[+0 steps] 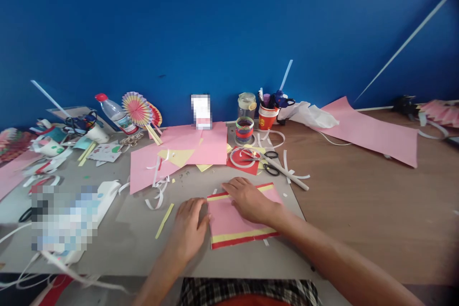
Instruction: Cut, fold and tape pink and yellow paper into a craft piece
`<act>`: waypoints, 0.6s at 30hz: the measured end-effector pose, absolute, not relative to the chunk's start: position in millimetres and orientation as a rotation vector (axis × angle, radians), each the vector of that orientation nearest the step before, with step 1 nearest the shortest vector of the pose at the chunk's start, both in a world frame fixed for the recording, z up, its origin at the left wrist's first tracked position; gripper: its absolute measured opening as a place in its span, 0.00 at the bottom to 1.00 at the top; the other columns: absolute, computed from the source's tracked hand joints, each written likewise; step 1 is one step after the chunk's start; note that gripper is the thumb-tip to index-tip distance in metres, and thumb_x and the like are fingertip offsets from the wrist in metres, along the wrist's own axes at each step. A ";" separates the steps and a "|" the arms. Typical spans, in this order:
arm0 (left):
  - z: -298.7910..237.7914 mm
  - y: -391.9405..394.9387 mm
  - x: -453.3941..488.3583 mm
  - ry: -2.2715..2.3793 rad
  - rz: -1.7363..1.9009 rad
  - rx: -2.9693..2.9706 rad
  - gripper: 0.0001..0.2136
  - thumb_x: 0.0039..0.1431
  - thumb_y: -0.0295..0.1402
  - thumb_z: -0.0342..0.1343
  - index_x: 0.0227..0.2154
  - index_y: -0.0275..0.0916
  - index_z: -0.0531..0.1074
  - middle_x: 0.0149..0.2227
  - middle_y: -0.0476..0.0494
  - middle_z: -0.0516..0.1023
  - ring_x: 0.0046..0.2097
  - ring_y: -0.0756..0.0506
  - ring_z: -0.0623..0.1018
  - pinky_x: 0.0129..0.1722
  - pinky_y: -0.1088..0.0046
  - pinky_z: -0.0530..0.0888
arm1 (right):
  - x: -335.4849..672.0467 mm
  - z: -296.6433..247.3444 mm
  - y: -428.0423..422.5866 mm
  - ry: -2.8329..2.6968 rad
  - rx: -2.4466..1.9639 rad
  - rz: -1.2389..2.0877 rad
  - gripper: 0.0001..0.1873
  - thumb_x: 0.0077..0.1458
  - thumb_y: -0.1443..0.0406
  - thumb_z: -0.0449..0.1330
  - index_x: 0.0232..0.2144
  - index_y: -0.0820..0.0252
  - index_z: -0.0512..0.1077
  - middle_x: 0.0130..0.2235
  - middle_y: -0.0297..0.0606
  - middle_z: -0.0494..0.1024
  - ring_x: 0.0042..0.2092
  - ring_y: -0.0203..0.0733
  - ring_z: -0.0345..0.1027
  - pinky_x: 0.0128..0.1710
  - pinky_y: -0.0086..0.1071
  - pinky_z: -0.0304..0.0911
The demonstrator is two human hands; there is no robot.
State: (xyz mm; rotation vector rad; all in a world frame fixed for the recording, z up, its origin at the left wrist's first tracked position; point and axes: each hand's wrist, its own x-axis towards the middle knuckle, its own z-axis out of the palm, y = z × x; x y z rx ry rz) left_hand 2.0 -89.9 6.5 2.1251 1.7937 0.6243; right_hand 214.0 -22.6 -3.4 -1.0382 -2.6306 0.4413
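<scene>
A pink paper sheet (pixel 229 217) with yellow and red strips along its top and bottom edges lies flat on the grey table. My right hand (pixel 247 199) is laid across its upper part, fingers stretched toward the top left corner. At the sheet's left edge is my left hand (pixel 190 224), its fingers curved, thumb and forefinger apart near the border. A narrow yellow paper strip (pixel 164 221) lies left of that hand. Scissors (pixel 271 162) and a pale stick (pixel 287 172) rest beyond the sheet, among white paper curls.
Large pink sheets (pixel 211 146) spread toward the blue wall, with a folded paper fan (pixel 137 110) and a plastic bottle (pixel 116 114) nearby. A red paper cup (pixel 267 118) holds pens beside a glass jar (pixel 246 105). A power strip (pixel 103 201) with cables lies left.
</scene>
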 end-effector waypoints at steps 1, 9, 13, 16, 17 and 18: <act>4.7 -91.0 2.6 1.792 0.633 2.118 0.10 0.57 0.32 0.51 0.42 0.42 0.70 0.43 0.40 0.77 0.47 0.37 0.75 0.48 0.55 0.71 | 213.5 -4.6 -22.1 -2.594 -1.052 0.483 0.26 0.48 0.78 0.53 0.51 0.69 0.66 0.46 0.51 0.72 0.47 0.52 0.63 0.50 0.45 0.60; 12.6 -87.5 10.2 1.654 0.900 1.745 0.19 0.56 0.39 0.54 0.49 0.38 0.66 0.45 0.38 0.78 0.46 0.40 0.78 0.44 0.62 0.75 | 218.9 12.4 -15.7 -2.228 -1.044 0.664 0.19 0.51 0.79 0.51 0.44 0.62 0.68 0.35 0.40 0.72 0.39 0.43 0.67 0.39 0.36 0.66; 49.8 -75.1 12.9 1.672 0.992 1.943 0.07 0.60 0.34 0.51 0.36 0.40 0.72 0.31 0.48 0.79 0.33 0.46 0.79 0.33 0.70 0.76 | 218.4 48.9 -12.1 -1.864 -0.831 0.540 0.14 0.54 0.77 0.52 0.37 0.57 0.70 0.34 0.38 0.70 0.38 0.42 0.67 0.37 0.36 0.65; 87.8 -66.8 14.9 1.583 1.435 2.437 0.07 0.59 0.24 0.51 0.36 0.40 0.72 0.36 0.46 0.79 0.41 0.45 0.79 0.53 0.58 0.69 | 218.9 82.9 -16.4 -1.722 -0.680 0.309 0.13 0.55 0.76 0.52 0.37 0.55 0.69 0.35 0.37 0.69 0.39 0.42 0.66 0.39 0.39 0.64; 98.3 -65.8 15.9 1.517 1.548 2.600 0.09 0.58 0.20 0.52 0.37 0.39 0.71 0.38 0.44 0.79 0.43 0.45 0.78 0.57 0.54 0.65 | 220.8 91.8 -18.9 -1.694 -0.645 0.207 0.14 0.55 0.76 0.53 0.38 0.54 0.69 0.36 0.37 0.69 0.40 0.43 0.66 0.40 0.40 0.64; 106.0 -65.8 16.9 1.462 1.613 2.748 0.10 0.56 0.18 0.53 0.37 0.38 0.71 0.38 0.43 0.80 0.44 0.44 0.78 0.59 0.51 0.62 | 223.9 97.9 -21.8 -1.679 -0.620 0.099 0.15 0.54 0.76 0.53 0.39 0.53 0.69 0.37 0.38 0.68 0.40 0.43 0.65 0.40 0.42 0.64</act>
